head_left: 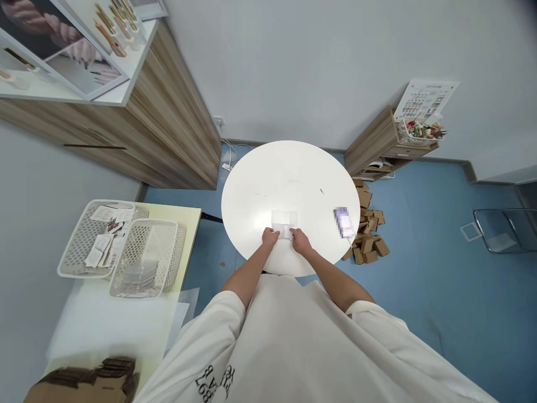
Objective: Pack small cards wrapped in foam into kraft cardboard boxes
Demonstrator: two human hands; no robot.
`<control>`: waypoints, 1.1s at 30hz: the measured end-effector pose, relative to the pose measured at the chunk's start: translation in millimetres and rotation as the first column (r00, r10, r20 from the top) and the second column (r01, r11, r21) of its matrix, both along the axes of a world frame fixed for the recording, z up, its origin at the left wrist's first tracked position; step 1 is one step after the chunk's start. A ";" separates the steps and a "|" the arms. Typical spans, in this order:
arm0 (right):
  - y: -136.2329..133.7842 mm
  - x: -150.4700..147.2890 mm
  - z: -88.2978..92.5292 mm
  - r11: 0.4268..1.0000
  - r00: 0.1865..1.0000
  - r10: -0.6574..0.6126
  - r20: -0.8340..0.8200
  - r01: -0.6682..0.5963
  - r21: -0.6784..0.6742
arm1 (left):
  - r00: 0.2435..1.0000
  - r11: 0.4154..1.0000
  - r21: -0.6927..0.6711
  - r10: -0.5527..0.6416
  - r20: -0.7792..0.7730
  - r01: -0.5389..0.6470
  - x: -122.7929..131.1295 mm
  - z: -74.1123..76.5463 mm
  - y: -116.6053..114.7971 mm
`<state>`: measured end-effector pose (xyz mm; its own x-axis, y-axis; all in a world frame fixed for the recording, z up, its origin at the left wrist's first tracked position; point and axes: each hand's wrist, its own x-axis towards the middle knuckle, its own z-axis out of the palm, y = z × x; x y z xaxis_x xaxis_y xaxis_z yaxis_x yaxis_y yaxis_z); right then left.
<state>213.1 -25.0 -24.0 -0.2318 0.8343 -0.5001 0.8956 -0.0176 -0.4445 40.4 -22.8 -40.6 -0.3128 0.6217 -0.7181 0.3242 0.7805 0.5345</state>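
Observation:
A small whitish, partly see-through sheet or packet (pixel 284 217) lies on the round white table (pixel 289 162), near its front edge. My left hand (pixel 271 236) pinches its lower left corner between thumb and fingers. At the lower right corner, my right hand (pixel 300 240) holds it in the same way, fingers closed. The two hands are a short distance apart, with the sheet spanning between them. Its exact folds are too faint to make out.
A phone with a cable (pixel 344 222) lies at the table's right. Small cardboard boxes (pixel 369 243) are piled on the floor beyond. White baskets (pixel 145 257) stand on a side table at left. A wooden cabinet (pixel 172 112) rises behind it.

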 end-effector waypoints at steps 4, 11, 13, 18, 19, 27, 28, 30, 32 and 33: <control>3.9 3.0 -4.7 1.000 1.000 -0.010 -0.017 0.010 -0.009 | 0.988 0.977 0.151 -0.156 0.020 0.151 15.0 -4.4 3.6; 9.0 10.8 -8.8 0.997 0.988 -0.073 -0.135 0.067 -0.049 | 0.957 0.947 0.167 -0.286 0.043 0.276 46.1 -3.6 3.7; 8.3 13.8 -8.5 0.992 0.976 -0.122 -0.179 0.112 -0.066 | 0.943 0.931 0.191 -0.327 0.060 0.311 44.6 -3.7 3.9; 3.8 17.3 -10.4 0.996 0.966 -0.082 -0.244 0.073 -0.046 | 0.892 0.886 0.241 -0.433 0.130 0.396 31.9 0.1 1.8; 3.0 16.8 -11.4 0.997 0.969 -0.079 -0.232 0.073 -0.034 | 0.880 0.870 0.249 -0.462 0.109 0.426 28.7 2.0 0.2; -3.2 18.3 -10.5 0.999 1.000 0.022 -0.014 -0.021 0.026 | 0.494 0.406 0.281 -0.737 -0.461 0.869 13.0 14.5 -11.0; -4.1 19.2 -9.6 0.999 1.000 0.027 -0.004 -0.027 0.028 | 0.457 0.378 0.258 -0.758 -0.465 0.889 14.2 13.8 -9.6; -5.5 20.0 -8.0 1.000 0.999 0.025 -0.028 -0.025 0.013 | 0.443 0.378 0.231 -0.770 -0.460 0.897 17.8 11.9 -4.8; -6.7 19.4 -6.5 1.000 0.998 0.019 -0.067 -0.020 -0.010 | 0.484 0.416 0.247 -0.763 -0.430 0.875 21.4 10.9 1.4; -7.3 18.9 -5.5 1.000 0.997 0.016 -0.075 -0.017 -0.015 | 0.511 0.439 0.263 -0.761 -0.400 0.859 22.5 11.4 4.6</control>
